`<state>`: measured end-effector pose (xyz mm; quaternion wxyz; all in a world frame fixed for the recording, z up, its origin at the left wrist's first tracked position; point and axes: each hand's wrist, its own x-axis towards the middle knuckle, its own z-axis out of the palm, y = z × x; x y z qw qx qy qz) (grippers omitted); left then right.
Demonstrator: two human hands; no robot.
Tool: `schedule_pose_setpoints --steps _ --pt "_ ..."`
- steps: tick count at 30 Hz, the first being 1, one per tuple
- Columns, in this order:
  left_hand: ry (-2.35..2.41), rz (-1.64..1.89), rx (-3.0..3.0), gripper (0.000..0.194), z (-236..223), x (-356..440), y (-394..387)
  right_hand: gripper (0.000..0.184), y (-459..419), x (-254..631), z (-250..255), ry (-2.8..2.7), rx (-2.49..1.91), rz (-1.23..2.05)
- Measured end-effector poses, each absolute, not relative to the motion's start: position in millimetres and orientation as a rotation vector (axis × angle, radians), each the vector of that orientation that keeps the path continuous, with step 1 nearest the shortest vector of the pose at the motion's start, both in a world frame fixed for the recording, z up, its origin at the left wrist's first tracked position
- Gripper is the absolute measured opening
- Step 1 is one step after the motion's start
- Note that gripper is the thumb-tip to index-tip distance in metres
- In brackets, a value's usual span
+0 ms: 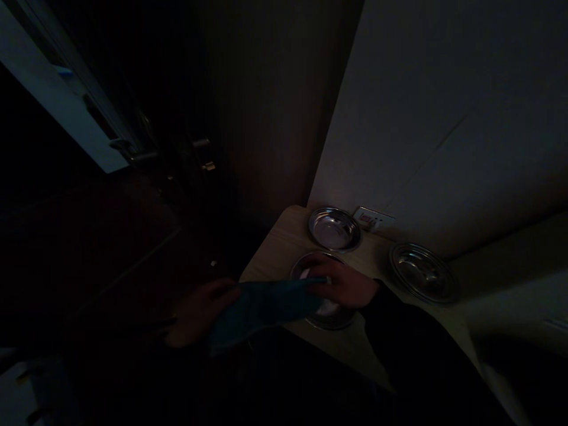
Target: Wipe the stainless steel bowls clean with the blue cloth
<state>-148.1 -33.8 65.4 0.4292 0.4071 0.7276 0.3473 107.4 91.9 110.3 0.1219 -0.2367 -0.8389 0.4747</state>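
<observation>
A blue-green cloth [270, 303] is stretched between my two hands in dim light. My left hand [197, 313] grips its left end, off the table's edge. Over a shiny metal bowl [331, 322], my right hand [339, 284] has its fingers closed on the cloth's right end. Something whitish shows beneath that hand inside the bowl, too dark to make out. Behind it stands a second shallow metal bowl [333, 229]. More metal dishes [423, 272], apparently stacked, lie to the right of my right hand.
The bowls stand on a pale wooden table [277, 251] with a rounded corner. A wall socket [373, 219] sits low on the light wall [426, 118] behind. To the left is a dark door with a metal handle [201, 142], above a dark floor [133, 254].
</observation>
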Motion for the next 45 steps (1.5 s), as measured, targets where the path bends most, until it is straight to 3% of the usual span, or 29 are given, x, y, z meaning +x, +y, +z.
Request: schedule_pose_setpoints --steps 6,11,14,18,20,23,27,30,33,38,45 --pt "2.138 1.168 1.003 0.062 66 -113 -23 0.016 77 92 116 -1.676 -0.711 2.009" --pt "1.769 1.187 0.967 0.056 78 -85 -24 0.014 61 67 109 -1.402 -0.67 2.138" --pt "1.739 1.2 0.962 0.055 85 -78 -22 0.016 56 65 107 -1.627 -0.76 1.959" --pt "1.683 1.17 0.931 0.046 92 -75 -18 0.018 56 89 107 -2.012 -0.99 1.348" --pt "1.622 1.102 0.914 0.045 95 -69 -15 0.037 58 104 107 -2.017 -0.973 1.285" --pt "1.524 0.997 0.951 0.046 97 -53 -8 0.073 61 119 101 -1.974 -0.848 1.571" --pt "1.524 0.965 1.058 0.045 89 -33 3 0.044 65 132 89 -1.878 -0.862 1.783" --pt "1.684 1.057 1.061 0.048 66 -33 8 0.032 71 153 80 -1.719 -1.152 1.537" --pt "1.877 1.021 1.009 0.049 38 -40 11 0.032 75 176 77 -1.686 -1.411 0.953" --pt "1.762 0.889 0.956 0.048 12 -36 19 0.036 74 166 71 -2.339 -1.483 0.16" --pt "1.749 1.064 1.154 0.038 -10 -18 25 0.031 85 110 34 -2.702 -1.8 0.161"
